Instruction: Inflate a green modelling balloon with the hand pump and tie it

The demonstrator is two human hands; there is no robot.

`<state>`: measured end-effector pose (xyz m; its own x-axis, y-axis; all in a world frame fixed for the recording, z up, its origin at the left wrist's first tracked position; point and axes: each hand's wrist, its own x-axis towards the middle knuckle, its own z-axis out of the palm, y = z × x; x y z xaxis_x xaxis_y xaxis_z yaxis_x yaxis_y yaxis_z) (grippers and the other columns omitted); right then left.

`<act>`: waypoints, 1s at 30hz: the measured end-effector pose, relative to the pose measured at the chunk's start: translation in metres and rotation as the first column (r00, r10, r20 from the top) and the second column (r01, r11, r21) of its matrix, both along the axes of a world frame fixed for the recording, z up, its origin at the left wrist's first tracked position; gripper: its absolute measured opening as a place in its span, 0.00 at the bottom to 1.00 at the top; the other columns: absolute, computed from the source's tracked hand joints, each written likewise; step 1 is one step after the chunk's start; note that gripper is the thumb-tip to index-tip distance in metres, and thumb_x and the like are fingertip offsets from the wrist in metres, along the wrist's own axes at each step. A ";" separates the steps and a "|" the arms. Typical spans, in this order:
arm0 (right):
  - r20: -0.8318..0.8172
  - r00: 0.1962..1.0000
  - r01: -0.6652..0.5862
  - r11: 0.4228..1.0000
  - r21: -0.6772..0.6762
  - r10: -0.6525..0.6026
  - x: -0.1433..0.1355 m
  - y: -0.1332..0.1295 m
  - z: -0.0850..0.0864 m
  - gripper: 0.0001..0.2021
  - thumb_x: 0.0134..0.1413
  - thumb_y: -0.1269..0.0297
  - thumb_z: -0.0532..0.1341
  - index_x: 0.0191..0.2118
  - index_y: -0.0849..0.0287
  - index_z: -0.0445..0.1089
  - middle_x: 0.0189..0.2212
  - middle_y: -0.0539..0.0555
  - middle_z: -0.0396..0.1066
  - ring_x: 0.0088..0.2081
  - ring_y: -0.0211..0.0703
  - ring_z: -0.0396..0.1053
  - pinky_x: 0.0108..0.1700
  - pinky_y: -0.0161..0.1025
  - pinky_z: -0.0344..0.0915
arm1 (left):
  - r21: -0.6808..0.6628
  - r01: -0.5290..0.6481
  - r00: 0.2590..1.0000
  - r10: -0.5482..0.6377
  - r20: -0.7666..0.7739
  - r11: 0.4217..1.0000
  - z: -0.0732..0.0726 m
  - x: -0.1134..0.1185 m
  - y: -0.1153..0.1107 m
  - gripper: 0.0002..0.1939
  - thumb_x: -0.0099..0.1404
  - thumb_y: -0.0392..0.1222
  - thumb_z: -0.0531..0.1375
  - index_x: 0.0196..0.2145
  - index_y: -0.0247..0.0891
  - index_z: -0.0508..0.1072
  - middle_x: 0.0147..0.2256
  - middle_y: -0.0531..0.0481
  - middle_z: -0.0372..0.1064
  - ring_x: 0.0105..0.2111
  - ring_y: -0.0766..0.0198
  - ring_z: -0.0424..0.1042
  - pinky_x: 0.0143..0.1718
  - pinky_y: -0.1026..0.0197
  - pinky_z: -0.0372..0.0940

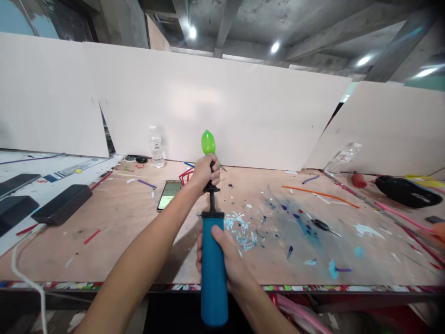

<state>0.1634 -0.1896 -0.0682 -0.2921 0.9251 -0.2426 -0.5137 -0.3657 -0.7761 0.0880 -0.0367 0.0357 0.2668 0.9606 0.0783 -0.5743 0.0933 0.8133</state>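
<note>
A blue balloon pump (pixel 213 273) points away from me over the table's front edge. My right hand (pixel 227 255) is wrapped round its blue barrel, thumb on top. Further out, my left hand (pixel 206 172) is closed round the black nozzle end, with a short length of dark shaft showing between that end and the barrel. A small, partly inflated green balloon (pixel 208 142) stands up just beyond my left fist. The balloon's neck is hidden by the fingers.
A phone (pixel 169 195) lies left of the pump, near a water bottle (pixel 156 147). A screwdriver (pixel 326 227), paint stains and scraps spread to the right. Black boxes (pixel 62 204) stand at left, a black case (pixel 408 191) far right. White panels (pixel 222 106) close off the back.
</note>
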 end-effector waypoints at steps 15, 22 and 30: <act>-0.315 0.933 -0.201 0.978 -0.062 0.172 0.006 -0.004 -0.024 0.26 0.50 0.40 0.62 0.39 0.61 0.65 0.22 0.48 0.67 0.18 0.35 0.65 0.16 0.33 0.66 | -0.182 0.129 0.976 -0.092 0.197 0.975 -0.045 0.002 -0.011 0.10 0.69 0.41 0.48 0.28 0.39 0.58 0.17 0.62 0.48 0.08 0.76 0.45 0.09 0.72 0.41; -0.347 0.927 -0.181 0.981 -0.071 0.146 0.013 0.026 -0.006 0.23 0.49 0.44 0.65 0.37 0.62 0.68 0.23 0.48 0.68 0.19 0.35 0.65 0.17 0.33 0.67 | -0.270 0.147 0.969 -0.084 0.231 0.951 -0.068 0.010 -0.019 0.08 0.66 0.42 0.53 0.30 0.39 0.58 0.20 0.60 0.54 0.11 0.76 0.51 0.11 0.72 0.50; -0.358 0.918 -0.200 0.979 -0.040 0.173 0.011 0.026 -0.010 0.23 0.50 0.43 0.63 0.38 0.61 0.66 0.23 0.48 0.68 0.20 0.35 0.65 0.18 0.33 0.66 | -0.249 0.202 0.947 -0.124 0.296 0.947 -0.068 0.005 -0.013 0.09 0.65 0.43 0.55 0.29 0.38 0.59 0.19 0.61 0.51 0.10 0.77 0.48 0.10 0.72 0.45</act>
